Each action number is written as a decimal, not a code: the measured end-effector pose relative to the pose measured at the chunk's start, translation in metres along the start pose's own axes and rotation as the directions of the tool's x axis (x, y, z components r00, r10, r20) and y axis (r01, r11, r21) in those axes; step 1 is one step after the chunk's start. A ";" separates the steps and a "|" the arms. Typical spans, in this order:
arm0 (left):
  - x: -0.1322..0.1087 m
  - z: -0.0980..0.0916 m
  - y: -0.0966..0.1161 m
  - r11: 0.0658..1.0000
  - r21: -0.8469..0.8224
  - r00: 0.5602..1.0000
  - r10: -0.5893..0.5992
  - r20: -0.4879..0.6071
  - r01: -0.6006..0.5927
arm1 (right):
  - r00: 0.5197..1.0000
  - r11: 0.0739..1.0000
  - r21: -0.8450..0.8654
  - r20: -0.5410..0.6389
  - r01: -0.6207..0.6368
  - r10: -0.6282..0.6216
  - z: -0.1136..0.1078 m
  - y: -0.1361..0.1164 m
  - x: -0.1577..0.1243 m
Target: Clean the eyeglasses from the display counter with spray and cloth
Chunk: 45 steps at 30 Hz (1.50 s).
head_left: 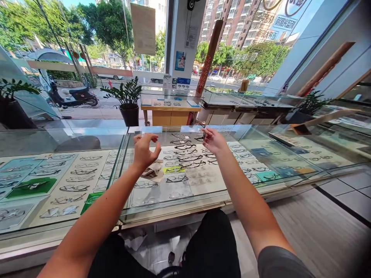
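My left hand (145, 151) hovers over the glass display counter (174, 204), thumb and fingers curved and apart, with nothing between them. Just below it lies a crumpled beige cloth (157, 170). Pinched in the fingers of my right hand (214, 141) is a pair of eyeglasses (203, 132) with a dark, thin frame, partly hidden by the fingers. Several dark-framed eyeglasses (189, 158) lie in rows between and below my hands. One pair (177, 178) sits lower, near a yellow-green card (174, 170). Whether each pair is on or under the glass, I cannot tell.
More eyeglasses on trays fill the left case, near a green tray (33, 186). The counter's front edge (174, 214) runs just before my knees. Beyond the counter stand a potted plant (124, 102), a wooden table (171, 112) and large windows.
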<state>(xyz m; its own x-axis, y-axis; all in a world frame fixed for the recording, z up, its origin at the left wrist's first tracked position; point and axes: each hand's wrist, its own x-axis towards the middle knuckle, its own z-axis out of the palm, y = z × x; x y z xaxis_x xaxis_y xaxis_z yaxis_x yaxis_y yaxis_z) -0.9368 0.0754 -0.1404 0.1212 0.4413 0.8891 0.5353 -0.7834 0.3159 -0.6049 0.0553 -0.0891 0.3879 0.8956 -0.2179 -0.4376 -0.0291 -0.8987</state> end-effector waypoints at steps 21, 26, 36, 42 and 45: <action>0.000 0.011 -0.016 0.996 -0.085 0.998 0.000 0.070 0.006 | 0.971 0.979 -0.038 -0.143 -0.200 0.193 -0.054 0.008 0.021; 0.000 0.008 -0.013 0.994 -0.110 0.996 -0.002 0.093 0.012 | 0.963 0.965 -0.084 -0.130 -0.249 0.237 -0.056 0.005 0.029; 0.000 0.008 -0.015 0.993 -0.114 0.993 -0.008 0.122 0.022 | 0.947 0.933 -0.179 -0.136 -0.313 0.292 -0.059 0.003 0.047; 0.001 0.006 -0.012 0.993 -0.120 0.991 0.017 0.132 -0.001 | 0.949 0.910 -0.271 -0.110 -0.315 0.296 -0.063 -0.002 0.053; 0.002 0.005 -0.011 0.993 -0.120 0.989 0.016 0.146 0.002 | 0.951 0.886 -0.345 -0.105 -0.308 0.290 -0.065 -0.002 0.055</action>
<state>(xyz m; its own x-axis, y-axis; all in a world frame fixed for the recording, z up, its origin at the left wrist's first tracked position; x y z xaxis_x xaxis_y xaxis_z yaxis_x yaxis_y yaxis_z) -0.9385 0.0871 -0.1437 0.2504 0.4880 0.8361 0.4318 -0.8293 0.3547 -0.5302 0.0760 -0.1235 0.3274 0.7967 -0.5080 -0.2272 -0.4554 -0.8608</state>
